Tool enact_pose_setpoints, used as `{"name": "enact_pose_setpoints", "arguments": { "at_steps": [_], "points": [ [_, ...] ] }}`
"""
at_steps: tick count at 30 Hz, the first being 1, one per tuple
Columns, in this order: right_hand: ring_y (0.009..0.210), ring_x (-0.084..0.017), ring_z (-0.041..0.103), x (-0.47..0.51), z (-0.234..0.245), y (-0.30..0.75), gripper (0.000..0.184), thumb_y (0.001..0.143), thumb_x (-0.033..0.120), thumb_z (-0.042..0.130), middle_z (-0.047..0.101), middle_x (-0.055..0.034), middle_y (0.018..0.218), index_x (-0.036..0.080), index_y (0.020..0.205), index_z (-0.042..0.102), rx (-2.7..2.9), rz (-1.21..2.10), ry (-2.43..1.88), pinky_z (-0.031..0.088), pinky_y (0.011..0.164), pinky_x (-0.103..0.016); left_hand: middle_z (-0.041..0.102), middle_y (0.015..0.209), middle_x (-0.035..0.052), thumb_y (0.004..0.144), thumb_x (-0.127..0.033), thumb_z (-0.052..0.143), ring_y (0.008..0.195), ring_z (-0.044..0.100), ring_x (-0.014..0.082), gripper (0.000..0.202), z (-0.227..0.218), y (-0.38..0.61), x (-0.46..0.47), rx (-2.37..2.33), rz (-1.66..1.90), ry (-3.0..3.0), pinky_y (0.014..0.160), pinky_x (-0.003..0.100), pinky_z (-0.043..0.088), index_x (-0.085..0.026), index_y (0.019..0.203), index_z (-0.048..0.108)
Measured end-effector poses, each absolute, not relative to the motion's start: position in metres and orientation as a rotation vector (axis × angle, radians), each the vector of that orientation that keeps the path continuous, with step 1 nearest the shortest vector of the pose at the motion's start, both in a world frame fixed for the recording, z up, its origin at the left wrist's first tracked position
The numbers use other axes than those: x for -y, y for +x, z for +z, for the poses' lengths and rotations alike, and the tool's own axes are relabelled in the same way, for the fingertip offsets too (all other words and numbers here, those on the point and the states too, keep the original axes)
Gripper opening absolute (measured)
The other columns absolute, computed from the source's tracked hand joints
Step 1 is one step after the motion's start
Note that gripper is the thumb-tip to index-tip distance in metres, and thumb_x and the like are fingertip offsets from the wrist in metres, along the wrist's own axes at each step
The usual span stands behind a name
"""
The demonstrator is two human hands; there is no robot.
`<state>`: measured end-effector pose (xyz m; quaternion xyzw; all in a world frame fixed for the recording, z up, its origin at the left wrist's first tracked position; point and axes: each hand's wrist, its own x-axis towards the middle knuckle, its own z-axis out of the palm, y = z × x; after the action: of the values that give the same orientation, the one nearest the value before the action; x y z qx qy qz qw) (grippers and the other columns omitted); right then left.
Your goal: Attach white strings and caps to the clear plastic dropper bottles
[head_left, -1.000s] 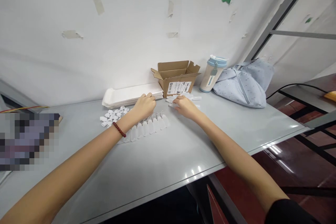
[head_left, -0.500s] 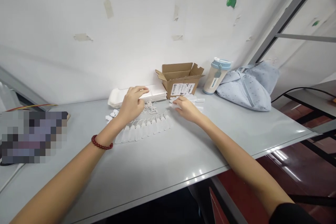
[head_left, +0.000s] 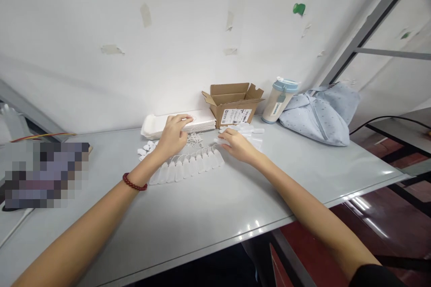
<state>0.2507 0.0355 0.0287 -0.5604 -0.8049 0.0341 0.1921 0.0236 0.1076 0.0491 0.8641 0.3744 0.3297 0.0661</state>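
Observation:
My right hand (head_left: 238, 145) is closed at the fingertips on a translucent plastic bottle (head_left: 218, 141), partly hidden by the fingers. Other translucent pieces (head_left: 258, 130) lie just behind that hand. My left hand (head_left: 173, 136) hovers over the table, thumb and fingers apart, with nothing visible in them. Beside it is a small heap of white looped strings (head_left: 195, 139). Nearer to me, several whitish translucent bottles (head_left: 186, 168) lie side by side in a slanting row, thin loops at their far ends. Small white caps (head_left: 145, 149) sit left of the left wrist.
A stack of white flat packs (head_left: 202, 121) lies against the wall, next to an open cardboard box (head_left: 232, 112). Right of these stand a tumbler (head_left: 278, 103) and a pale blue cloth bag (head_left: 316, 119). A blurred-out object (head_left: 47, 175) rests on the grey table (head_left: 188, 215) at left.
My right hand has drawn slightly nearer to the right end of the row, a translucent bottle at its fingertips. My left hand keeps nearly the same pose. The view has shifted a little.

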Motion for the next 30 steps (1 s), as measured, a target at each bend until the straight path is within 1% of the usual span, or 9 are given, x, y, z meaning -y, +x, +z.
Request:
{"name": "enact_pose_setpoints", "arguments": {
  "at_steps": [4,7,10,12,15,17,19,22,30],
  "points": [
    [0.098,-0.024,0.057,-0.036,0.029,0.253,0.023,0.087,0.012,0.054,0.058,-0.0133,0.105,0.013,0.109,0.059,2.221,0.084,-1.557,0.045,0.085,-0.035,0.059,0.124,0.007,0.071,-0.005,0.04,0.115,0.048,0.0251,0.05,0.054,0.028,-0.104,-1.122,1.071,2.501,0.088,0.04,0.047,-0.018,0.114,0.063],
    [0.098,-0.024,0.056,-0.036,0.029,0.253,0.022,0.087,0.013,0.053,0.058,-0.0131,0.103,0.013,0.108,0.059,2.198,0.076,-1.524,0.046,0.085,-0.036,0.061,0.122,0.0056,0.072,-0.009,0.046,0.105,0.056,0.0227,0.041,0.055,0.029,-0.1,-1.116,1.223,2.174,0.081,0.036,0.049,-0.02,0.106,0.067],
    [0.098,-0.024,0.056,-0.035,0.028,0.251,0.023,0.087,0.012,0.051,0.057,-0.013,0.104,0.013,0.109,0.058,2.169,0.076,-1.472,0.046,0.086,-0.036,0.068,0.108,0.004,0.072,-0.017,0.059,0.098,0.061,0.0209,0.024,0.055,0.028,-0.09,-1.075,1.364,1.666,0.085,0.034,0.049,-0.021,0.091,0.072],
    [0.099,-0.024,0.056,-0.034,0.027,0.248,0.024,0.087,0.011,0.049,0.057,-0.0137,0.106,0.013,0.11,0.057,2.147,0.09,-1.443,0.046,0.086,-0.037,0.071,0.095,0.0041,0.067,-0.021,0.069,0.097,0.062,0.0207,0.015,0.053,0.026,-0.081,-1.014,1.354,1.385,0.09,0.034,0.047,-0.02,0.081,0.074],
    [0.099,-0.025,0.057,-0.03,0.027,0.241,0.026,0.087,0.011,0.049,0.056,-0.0141,0.109,0.014,0.112,0.055,2.141,0.109,-1.39,0.047,0.087,-0.038,0.07,0.079,0.0039,0.059,-0.02,0.077,0.083,0.063,0.0174,0.013,0.048,0.022,-0.066,-0.946,1.273,1.151,0.088,0.033,0.048,-0.016,0.07,0.073],
    [0.099,-0.025,0.057,-0.027,0.027,0.236,0.027,0.087,0.012,0.049,0.057,-0.0137,0.108,0.015,0.113,0.054,2.157,0.11,-1.336,0.047,0.086,-0.039,0.067,0.071,0.0024,0.058,-0.019,0.079,0.073,0.062,0.0142,0.013,0.043,0.022,-0.058,-0.924,1.244,1.067,0.084,0.032,0.05,-0.015,0.067,0.071],
    [0.1,-0.025,0.057,-0.023,0.028,0.229,0.027,0.087,0.013,0.048,0.057,-0.0136,0.109,0.016,0.114,0.053,2.171,0.109,-1.281,0.047,0.086,-0.039,0.066,0.069,0.001,0.058,-0.017,0.079,0.07,0.062,0.0126,0.013,0.038,0.023,-0.052,-0.895,1.227,0.985,0.084,0.031,0.05,-0.014,0.067,0.069],
    [0.1,-0.025,0.057,-0.017,0.029,0.222,0.026,0.089,0.014,0.047,0.057,-0.0138,0.108,0.016,0.114,0.052,2.183,0.114,-1.223,0.048,0.085,-0.039,0.067,0.072,0.0003,0.061,-0.014,0.078,0.074,0.064,0.0127,0.015,0.033,0.026,-0.045,-0.84,1.167,0.909,0.089,0.032,0.049,-0.015,0.073,0.068],
    [0.095,-0.022,0.058,-0.017,0.019,0.215,0.025,0.092,0.016,0.046,0.057,-0.0132,0.106,0.016,0.116,0.05,2.187,0.088,-1.01,0.052,0.082,-0.038,0.068,0.076,0.0007,0.068,-0.02,0.076,0.079,0.066,0.0133,0.015,0.032,0.029,-0.034,-0.825,1.095,0.963,0.093,0.032,0.048,-0.014,0.079,0.068]
  ]
}}
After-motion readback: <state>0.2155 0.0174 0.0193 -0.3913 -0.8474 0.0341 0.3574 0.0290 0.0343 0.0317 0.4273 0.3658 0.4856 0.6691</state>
